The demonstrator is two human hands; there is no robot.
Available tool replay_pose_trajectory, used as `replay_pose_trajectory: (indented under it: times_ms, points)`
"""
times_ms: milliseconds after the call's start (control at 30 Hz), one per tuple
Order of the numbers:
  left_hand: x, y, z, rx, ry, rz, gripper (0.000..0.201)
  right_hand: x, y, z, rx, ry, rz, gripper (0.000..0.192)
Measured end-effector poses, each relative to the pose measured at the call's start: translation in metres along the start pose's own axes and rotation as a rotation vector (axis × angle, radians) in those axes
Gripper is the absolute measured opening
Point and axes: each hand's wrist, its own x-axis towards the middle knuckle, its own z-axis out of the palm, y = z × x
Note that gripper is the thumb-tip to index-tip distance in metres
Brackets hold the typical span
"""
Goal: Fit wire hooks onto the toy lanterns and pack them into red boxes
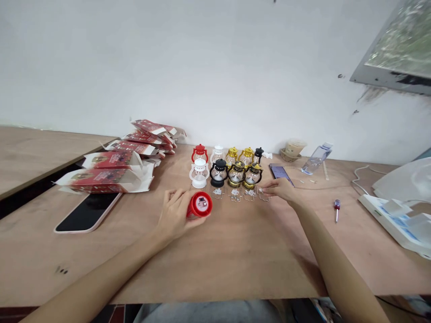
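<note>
While the wooden table is carrying two rows of small lanterns, your left hand is gripping a red lantern laid sideways, its long axis pointing at you, base toward the camera. Your right hand is pinching a wire handle lying just right of it, fingers nearly closed.

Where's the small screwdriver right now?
In the head view, the screwdriver lies on the table, right of the right hand, below the water bottle.
</note>
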Motion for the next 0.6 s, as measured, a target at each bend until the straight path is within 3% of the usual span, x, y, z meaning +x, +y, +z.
replay_pose_trajectory:
  times_ms: [100, 167, 467, 600]
  points:
    - [0.0, -0.001, 0.001, -0.024, -0.004, 0.005, 0.042, 0.005, 0.011, -0.004, -0.38, 0.08, 0.001, 0.02]
    - [0.0, -0.001, 0.001, -0.053, -0.017, 0.032, 0.042, 0.006, 0.014, -0.002, -0.504, 0.106, 0.006, 0.023]
    - [-0.003, 0.001, 0.003, -0.148, -0.08, 0.083, 0.037, 0.006, 0.009, 0.006, -0.61, 0.207, -0.011, 0.013]
    - [-0.005, -0.002, 0.005, -0.201, -0.07, 0.109, 0.038, 0.004, 0.005, 0.01, -0.623, 0.214, -0.032, 0.018]
